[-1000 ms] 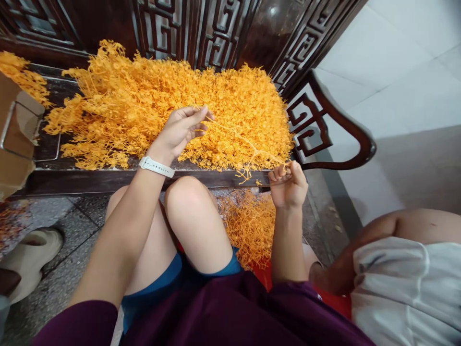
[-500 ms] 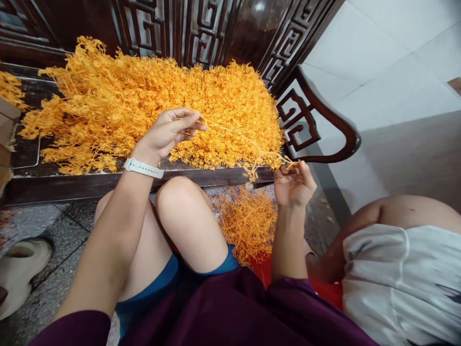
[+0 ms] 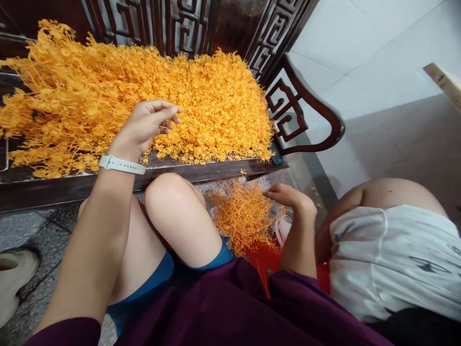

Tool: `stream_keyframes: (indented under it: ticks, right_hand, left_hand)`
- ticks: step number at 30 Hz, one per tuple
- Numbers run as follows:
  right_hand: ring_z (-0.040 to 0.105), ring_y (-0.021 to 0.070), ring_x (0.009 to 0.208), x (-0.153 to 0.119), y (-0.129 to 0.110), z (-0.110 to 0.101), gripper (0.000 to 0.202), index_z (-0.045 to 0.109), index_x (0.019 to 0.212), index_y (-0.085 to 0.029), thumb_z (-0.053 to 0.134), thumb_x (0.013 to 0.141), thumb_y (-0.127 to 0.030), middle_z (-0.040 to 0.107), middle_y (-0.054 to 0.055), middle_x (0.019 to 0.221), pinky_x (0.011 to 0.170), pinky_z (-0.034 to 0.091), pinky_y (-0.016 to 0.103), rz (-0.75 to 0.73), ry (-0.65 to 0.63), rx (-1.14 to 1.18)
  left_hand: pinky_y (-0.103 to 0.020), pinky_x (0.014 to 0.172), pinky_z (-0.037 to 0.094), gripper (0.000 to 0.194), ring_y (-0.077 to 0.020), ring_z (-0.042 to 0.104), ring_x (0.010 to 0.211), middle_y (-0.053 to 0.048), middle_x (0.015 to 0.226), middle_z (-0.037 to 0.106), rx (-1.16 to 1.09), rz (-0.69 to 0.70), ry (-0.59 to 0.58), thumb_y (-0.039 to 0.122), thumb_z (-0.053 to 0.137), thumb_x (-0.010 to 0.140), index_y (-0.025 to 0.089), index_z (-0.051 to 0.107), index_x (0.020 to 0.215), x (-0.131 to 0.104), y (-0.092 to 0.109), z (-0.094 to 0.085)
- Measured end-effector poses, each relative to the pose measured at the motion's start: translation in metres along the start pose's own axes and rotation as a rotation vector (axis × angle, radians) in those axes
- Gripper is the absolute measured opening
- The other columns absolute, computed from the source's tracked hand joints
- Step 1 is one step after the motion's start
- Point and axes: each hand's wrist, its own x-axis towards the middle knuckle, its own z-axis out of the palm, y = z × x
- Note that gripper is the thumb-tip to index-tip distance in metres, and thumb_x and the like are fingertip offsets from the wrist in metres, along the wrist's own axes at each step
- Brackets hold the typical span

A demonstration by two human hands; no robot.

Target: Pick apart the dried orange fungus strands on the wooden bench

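Over the front of a large heap of yellow-orange flower-like sprigs (image 3: 216, 110) hovers my left hand (image 3: 146, 120), a pale watch strap (image 3: 122, 164) at its wrist. Its thumb and index finger are pinched; whatever lies between the tips blends into the orange behind. Lower right, my right hand (image 3: 288, 196) reaches across the edge of a loose tangle of thin bare orange stems (image 3: 245, 216). Its fingers are stretched out to the left, with the back of the hand turned up. No strand shows clearly in it, and its palm is hidden.
The heap rests on a dark wooden bench (image 3: 201, 170) with a carved back and a curved armrest (image 3: 333, 120). Red material (image 3: 264, 262) shows beneath the stem tangle. A person in a white garment (image 3: 389, 250) is close on my right. A pale shoe (image 3: 18, 274) stands at lower left.
The long orange strand stretched between my hands is gone from view. My right hand has dropped down from the bench edge to the stem tangle. The whole view has shifted slightly.
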Motion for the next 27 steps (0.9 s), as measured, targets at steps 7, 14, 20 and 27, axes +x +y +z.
stream_keyframes:
  ticks: [7,14,20,27]
  right_hand:
    - [0.067,0.0215,0.091,0.045,-0.035,0.047,0.036,0.070,0.101,-0.018,0.046,0.106,-0.045,0.076,0.010,0.101,0.081,0.047,0.031,-0.236,0.187,-0.057]
    - [0.059,0.0286,0.109,0.116,-0.083,0.056,0.034,0.068,0.104,-0.013,0.038,0.109,-0.030,0.069,0.019,0.118,0.100,0.043,0.040,-0.333,0.417,-0.092]
    - [0.057,0.0265,0.117,0.123,-0.063,0.041,0.036,0.068,0.117,-0.020,0.043,0.109,-0.045,0.065,0.013,0.125,0.106,0.043,0.039,-0.326,0.515,-0.032]
    - [0.019,0.0490,0.160,0.114,0.001,0.064,0.085,0.027,0.168,-0.010,0.049,0.103,-0.059,0.009,0.031,0.176,0.122,0.025,0.064,0.059,0.608,0.062]
  left_hand:
    - [-0.021,0.052,0.048,0.009,-0.0095,0.059,0.068,0.006,0.079,0.079,0.070,-0.005,0.039,0.042,0.083,0.082,0.038,0.081,0.075,-0.001,-0.006,0.000]
    - [-0.016,0.055,0.052,0.007,-0.0072,0.061,0.068,0.012,0.081,0.079,0.165,-0.117,0.056,0.049,0.079,0.075,0.042,0.079,0.076,-0.003,-0.013,0.003]
    - [-0.013,0.061,0.055,0.039,-0.0090,0.066,0.074,0.003,0.094,0.080,0.203,-0.234,0.104,0.034,0.090,0.052,0.026,0.081,0.089,-0.003,-0.010,0.007]
    - [-0.018,0.067,0.055,0.017,-0.0101,0.069,0.080,0.011,0.092,0.080,0.352,-0.218,0.133,0.039,0.083,0.066,0.036,0.081,0.083,-0.002,-0.021,0.000]
